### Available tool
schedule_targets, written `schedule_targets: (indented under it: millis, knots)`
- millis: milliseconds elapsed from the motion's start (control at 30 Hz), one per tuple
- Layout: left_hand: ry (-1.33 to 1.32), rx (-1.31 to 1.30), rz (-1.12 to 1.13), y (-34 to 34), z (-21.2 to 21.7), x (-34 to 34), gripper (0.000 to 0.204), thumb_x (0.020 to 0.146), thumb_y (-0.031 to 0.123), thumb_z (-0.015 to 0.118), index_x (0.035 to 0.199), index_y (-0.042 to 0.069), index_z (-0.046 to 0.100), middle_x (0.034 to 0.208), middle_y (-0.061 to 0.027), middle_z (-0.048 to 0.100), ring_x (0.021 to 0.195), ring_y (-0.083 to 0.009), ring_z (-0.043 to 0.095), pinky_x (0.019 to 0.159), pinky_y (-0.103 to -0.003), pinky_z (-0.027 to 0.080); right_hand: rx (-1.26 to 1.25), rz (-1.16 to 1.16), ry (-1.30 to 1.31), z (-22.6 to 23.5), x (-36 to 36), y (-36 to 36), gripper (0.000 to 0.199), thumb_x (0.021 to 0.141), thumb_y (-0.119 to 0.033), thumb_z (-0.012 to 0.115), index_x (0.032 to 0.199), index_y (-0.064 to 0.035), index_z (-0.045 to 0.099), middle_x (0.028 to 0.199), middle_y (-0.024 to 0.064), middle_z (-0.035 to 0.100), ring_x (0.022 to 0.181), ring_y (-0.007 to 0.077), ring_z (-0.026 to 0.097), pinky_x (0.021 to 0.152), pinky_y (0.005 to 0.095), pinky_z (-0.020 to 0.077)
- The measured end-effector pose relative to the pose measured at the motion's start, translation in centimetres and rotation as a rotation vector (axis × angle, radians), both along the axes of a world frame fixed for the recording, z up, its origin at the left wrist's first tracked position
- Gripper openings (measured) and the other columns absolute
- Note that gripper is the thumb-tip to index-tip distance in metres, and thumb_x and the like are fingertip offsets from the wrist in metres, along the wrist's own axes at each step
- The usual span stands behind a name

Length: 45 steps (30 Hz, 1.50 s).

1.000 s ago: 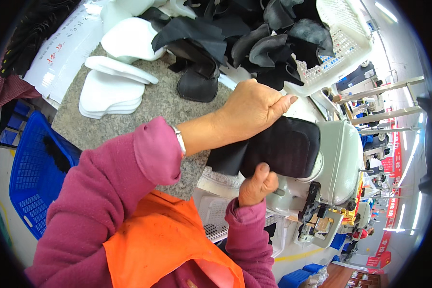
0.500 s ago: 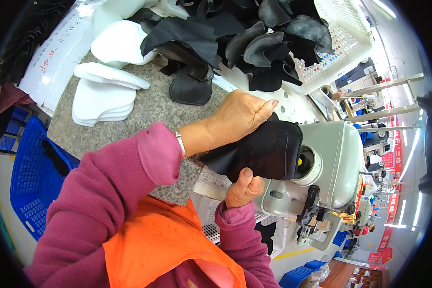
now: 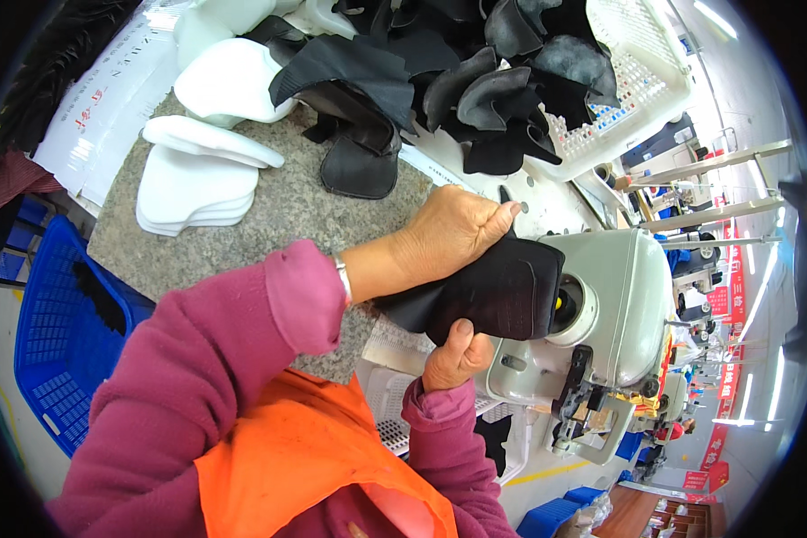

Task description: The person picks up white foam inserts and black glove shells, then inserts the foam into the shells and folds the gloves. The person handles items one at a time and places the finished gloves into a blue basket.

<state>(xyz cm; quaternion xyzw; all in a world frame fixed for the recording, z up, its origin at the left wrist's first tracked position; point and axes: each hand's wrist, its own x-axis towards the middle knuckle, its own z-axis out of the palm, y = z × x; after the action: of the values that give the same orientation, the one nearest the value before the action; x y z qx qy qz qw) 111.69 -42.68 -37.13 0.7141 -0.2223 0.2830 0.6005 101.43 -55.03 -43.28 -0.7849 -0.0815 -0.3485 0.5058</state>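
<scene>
A black leather-like piece (image 3: 502, 291) with a rounded, stitched-looking end is stretched between my hands, against the round collar of a pale green machine (image 3: 623, 287). My left hand (image 3: 453, 235) is closed on its upper edge, with the thumb pointing right. At the lower edge, my right hand (image 3: 457, 356) pinches the piece, thumb on top and fingers mostly hidden underneath. Part of the collar's opening shows past the piece's right end. Similar curved black pieces (image 3: 359, 90) lie heaped above my left hand.
White moulded pads (image 3: 197, 193) are stacked on the speckled stone tabletop (image 3: 305, 215). A white plastic basket (image 3: 637, 90) stands at the far right. A blue basket (image 3: 72, 323) sits low on the left. Over my lap hangs an orange apron (image 3: 287, 448).
My left hand has shifted slightly down and right along the black piece's edge. The right hand keeps its pinch, nearly still, and the piece's upper edge sits a little lower.
</scene>
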Motion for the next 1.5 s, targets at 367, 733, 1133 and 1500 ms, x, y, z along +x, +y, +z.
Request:
schedule_targets:
  millis: [367,733,1133,1500]
  knots:
    - [-0.247,0.181,0.157,0.0,-1.4,0.4,0.017,0.094,0.012,0.054,0.084,0.001,0.063,0.058,-0.0147,0.054,0.051,-0.0326,0.055,0.046,-0.039,0.041,-0.201,-0.106,-0.024,1.0,-0.4,-0.7,0.046,0.091,-0.027,0.056,0.056,-0.0014,0.041,0.05,0.0092,0.049,0.047,0.0129,0.039,0.045,0.0321,0.0301]
    - [-0.169,0.12,0.095,0.0,-0.5,0.4,0.012,0.093,0.013,0.054,0.093,0.003,0.061,0.063,-0.0108,0.056,0.055,-0.0311,0.057,0.049,-0.042,0.042,-0.092,-0.036,-0.171,1.0,0.0,-1.6,0.049,0.088,-0.024,0.059,0.052,-0.0042,0.033,0.048,0.0066,0.04,0.047,0.0121,0.033,0.045,0.0318,0.0255]
    - [-0.131,0.216,0.073,0.9,0.4,0.1,0.026,0.094,0.017,0.053,0.076,0.0,0.061,0.06,-0.0174,0.055,0.054,-0.0357,0.056,0.048,-0.043,0.042,-0.129,-0.079,-0.119,1.0,-1.1,-1.0,0.049,0.09,-0.025,0.056,0.052,-0.0042,0.033,0.051,0.0051,0.045,0.048,0.0113,0.035,0.045,0.0321,0.0252]
    - [0.107,-0.007,-0.125,-0.3,-0.8,0.9,0.046,0.095,0.026,0.051,0.06,-0.002,0.056,0.056,-0.0208,0.051,0.05,-0.0375,0.05,0.051,-0.042,0.042,-0.121,-0.109,-0.006,0.0,-1.6,-0.1,0.049,0.089,-0.025,0.057,0.052,-0.0057,0.032,0.047,0.0035,0.037,0.047,0.0114,0.032,0.046,0.0316,0.0227]
